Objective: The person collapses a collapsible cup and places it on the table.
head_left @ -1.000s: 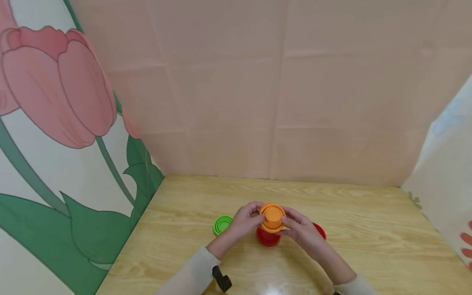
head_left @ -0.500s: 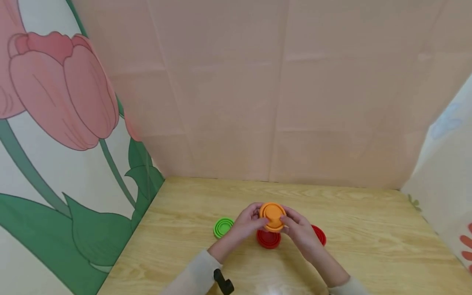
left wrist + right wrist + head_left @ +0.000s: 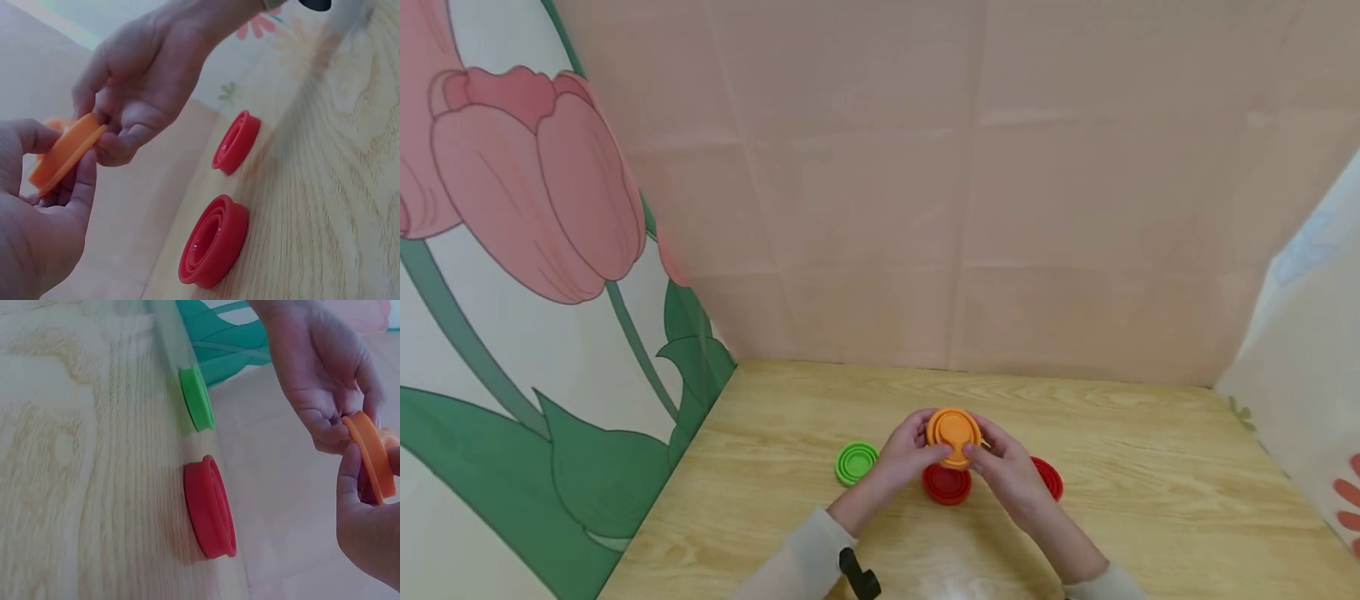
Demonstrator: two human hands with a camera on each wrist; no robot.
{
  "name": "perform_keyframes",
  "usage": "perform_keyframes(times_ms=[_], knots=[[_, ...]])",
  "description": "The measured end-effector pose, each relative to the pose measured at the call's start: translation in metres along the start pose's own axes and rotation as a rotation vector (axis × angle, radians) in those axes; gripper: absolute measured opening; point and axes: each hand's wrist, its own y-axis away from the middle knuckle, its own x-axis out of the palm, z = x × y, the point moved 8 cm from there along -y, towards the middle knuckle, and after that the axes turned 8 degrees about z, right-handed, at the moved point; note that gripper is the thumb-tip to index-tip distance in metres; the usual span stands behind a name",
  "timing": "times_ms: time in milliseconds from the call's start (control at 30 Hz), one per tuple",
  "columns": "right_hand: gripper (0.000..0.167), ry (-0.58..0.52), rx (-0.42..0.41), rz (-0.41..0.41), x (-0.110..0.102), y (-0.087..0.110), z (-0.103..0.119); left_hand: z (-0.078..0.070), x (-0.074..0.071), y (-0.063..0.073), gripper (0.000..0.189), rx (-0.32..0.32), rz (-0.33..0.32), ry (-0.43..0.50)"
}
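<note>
Both hands hold an orange collapsible cup [image 3: 954, 433] above the table, its ringed round face towards the head camera. My left hand [image 3: 904, 454] pinches its left side, with the thumb on the face and fingers behind. On the other side, my right hand [image 3: 1009, 475] grips the rim the same way. The thumbs press low on the face, almost meeting. Just below lies a red collapsible cup [image 3: 947, 486], folded flat. A second red cup [image 3: 1048, 479] is partly covered by the right hand, and a green cup [image 3: 856, 463] lies left of the left hand.
The cups lie on a light wood-grain table [image 3: 775, 467]. A pinkish backdrop [image 3: 865, 208] rises at its far edge. A tulip-printed panel [image 3: 535, 192] stands at the left, and a pale printed panel [image 3: 1300, 358] at the right.
Both thumbs have slid inward and lower on the orange cup's face. The cup stays in nearly the same place, and the cups on the table have not visibly moved.
</note>
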Motion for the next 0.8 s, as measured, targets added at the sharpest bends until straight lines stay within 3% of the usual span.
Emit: perform_keyframes(times_ms=[300,533,800], knots=[[0.059,0.001,-0.036,-0.019,-0.001,0.0,0.003,-0.002,-0.001,-0.001,0.054,-0.019,-0.026,-0.022],[0.06,0.009,0.02,0.028,-0.004,0.002,-0.001,-0.001,-0.006,0.001,0.048,-0.031,0.005,0.004],[0.06,0.009,0.051,0.059,-0.007,0.005,-0.003,0.011,-0.01,0.0,0.043,-0.091,0.022,0.028]])
